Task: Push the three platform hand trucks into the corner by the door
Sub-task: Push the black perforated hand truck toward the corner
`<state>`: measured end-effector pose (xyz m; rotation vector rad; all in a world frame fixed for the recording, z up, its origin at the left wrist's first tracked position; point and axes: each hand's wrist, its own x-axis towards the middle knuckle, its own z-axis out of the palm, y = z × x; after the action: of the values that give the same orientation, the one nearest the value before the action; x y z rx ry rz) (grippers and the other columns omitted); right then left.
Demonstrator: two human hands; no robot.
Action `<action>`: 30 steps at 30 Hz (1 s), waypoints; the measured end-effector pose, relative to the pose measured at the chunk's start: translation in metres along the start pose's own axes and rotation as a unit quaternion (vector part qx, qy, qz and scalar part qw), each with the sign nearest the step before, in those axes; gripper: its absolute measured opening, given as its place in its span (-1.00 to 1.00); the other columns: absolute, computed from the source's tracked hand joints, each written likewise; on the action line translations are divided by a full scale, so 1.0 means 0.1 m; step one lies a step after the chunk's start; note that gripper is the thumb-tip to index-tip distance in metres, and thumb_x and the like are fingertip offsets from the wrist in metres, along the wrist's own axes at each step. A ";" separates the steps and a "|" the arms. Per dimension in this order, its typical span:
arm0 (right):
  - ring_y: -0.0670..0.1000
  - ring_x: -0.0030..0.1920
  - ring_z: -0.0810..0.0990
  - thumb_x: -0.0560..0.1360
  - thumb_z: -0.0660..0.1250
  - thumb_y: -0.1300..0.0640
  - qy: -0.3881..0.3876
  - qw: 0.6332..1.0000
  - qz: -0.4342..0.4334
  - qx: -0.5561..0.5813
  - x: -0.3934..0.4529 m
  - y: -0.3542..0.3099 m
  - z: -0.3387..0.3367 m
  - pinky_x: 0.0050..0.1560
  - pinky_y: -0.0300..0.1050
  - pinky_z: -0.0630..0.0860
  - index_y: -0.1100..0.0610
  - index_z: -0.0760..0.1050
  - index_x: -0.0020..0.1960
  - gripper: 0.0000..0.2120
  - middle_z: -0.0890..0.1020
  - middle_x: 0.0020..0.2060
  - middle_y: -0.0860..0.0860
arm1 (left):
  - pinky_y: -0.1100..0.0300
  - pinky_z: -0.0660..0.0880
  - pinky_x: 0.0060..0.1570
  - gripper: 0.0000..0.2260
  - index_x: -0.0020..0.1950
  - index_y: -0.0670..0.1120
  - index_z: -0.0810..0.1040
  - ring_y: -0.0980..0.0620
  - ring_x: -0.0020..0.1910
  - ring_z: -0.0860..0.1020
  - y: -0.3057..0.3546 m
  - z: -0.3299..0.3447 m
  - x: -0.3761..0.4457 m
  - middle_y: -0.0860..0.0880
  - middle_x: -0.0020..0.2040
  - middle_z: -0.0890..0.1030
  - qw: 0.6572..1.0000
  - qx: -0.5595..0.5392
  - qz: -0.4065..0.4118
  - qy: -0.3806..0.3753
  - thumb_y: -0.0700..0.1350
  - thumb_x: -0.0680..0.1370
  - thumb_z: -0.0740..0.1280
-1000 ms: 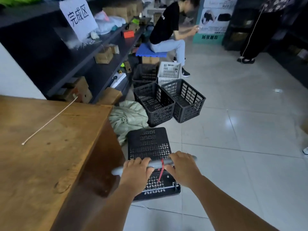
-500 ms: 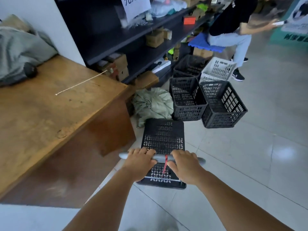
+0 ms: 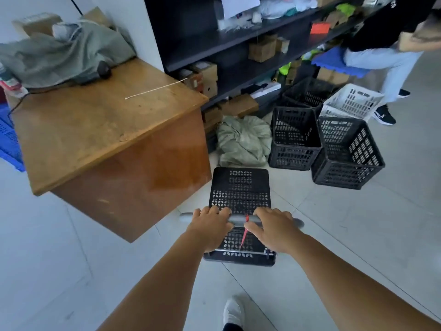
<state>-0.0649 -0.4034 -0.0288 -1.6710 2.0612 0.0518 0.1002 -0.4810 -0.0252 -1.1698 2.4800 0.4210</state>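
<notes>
One platform hand truck with a black perforated deck stands on the tiled floor in front of me. Its grey handle bar has a red tie hanging from the middle. My left hand grips the bar left of the tie, and my right hand grips it right of the tie. The deck carries nothing. No other hand truck is in view, and no door shows.
A wooden desk stands close on the left, its corner near the truck. A green sack and black crates lie just ahead, a white crate behind them. Dark shelving lines the wall. A seated person is at right.
The truck and I have pulled back from the desk and the view has swung left, so more of the desk and the floor to its left shows. Both hands keep their grip on the bar.
</notes>
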 end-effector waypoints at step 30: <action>0.11 0.17 0.44 0.57 0.04 -0.23 -0.114 0.968 -0.212 -0.076 -1.78 1.40 0.23 0.20 0.06 0.27 0.03 0.37 0.16 -0.62 0.53 0.16 0.05 | -0.07 0.19 0.37 -0.65 0.39 0.00 0.26 -0.11 0.31 0.33 2.50 1.06 -1.59 -0.07 0.31 0.40 0.959 -0.136 -0.246 0.046 0.07 0.63 0.02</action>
<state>-0.1628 -0.1988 -0.0172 -2.0610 1.5327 0.2529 0.0184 -0.1772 -0.0209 -1.8912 2.1361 0.5817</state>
